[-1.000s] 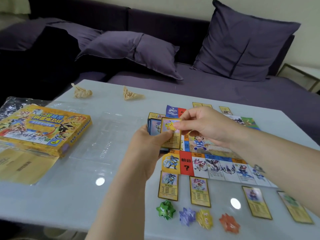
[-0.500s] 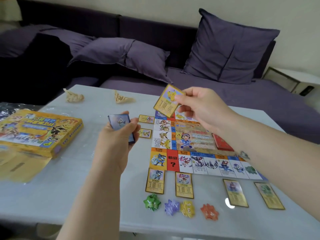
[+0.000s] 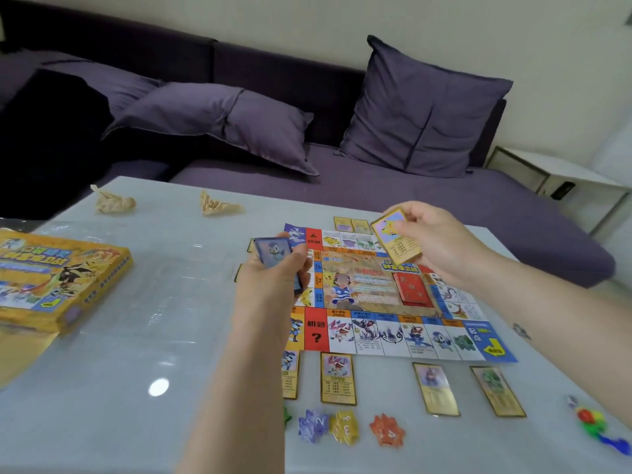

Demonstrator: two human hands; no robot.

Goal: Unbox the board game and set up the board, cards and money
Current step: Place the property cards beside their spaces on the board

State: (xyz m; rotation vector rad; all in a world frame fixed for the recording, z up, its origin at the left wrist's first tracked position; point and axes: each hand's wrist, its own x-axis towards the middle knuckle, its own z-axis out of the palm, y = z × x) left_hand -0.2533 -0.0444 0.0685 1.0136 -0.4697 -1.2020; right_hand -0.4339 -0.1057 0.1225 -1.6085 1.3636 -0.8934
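The colourful game board (image 3: 383, 295) lies flat on the pale table (image 3: 143, 336). My left hand (image 3: 270, 285) grips a stack of blue-backed cards (image 3: 275, 256) above the board's left edge. My right hand (image 3: 441, 244) pinches a single yellow card (image 3: 393, 237) above the board's far right part. A red card pile (image 3: 412, 289) sits on the board's centre. Several gold-framed cards (image 3: 337, 378) lie along the board's near edge, and others (image 3: 350, 223) along its far edge. The yellow game box (image 3: 58, 278) sits at the left.
Star-shaped tokens (image 3: 349, 427) in purple, yellow and orange line the table's front edge; coloured plastic pieces (image 3: 595, 424) lie at the far right. Two crumpled paper scraps (image 3: 219, 205) sit near the back. A purple sofa with cushions (image 3: 420, 111) stands behind the table.
My right hand pulled the yellow card off the stack and carried it right, over the board's far side. My left hand kept the stack and stayed near the board's left edge.
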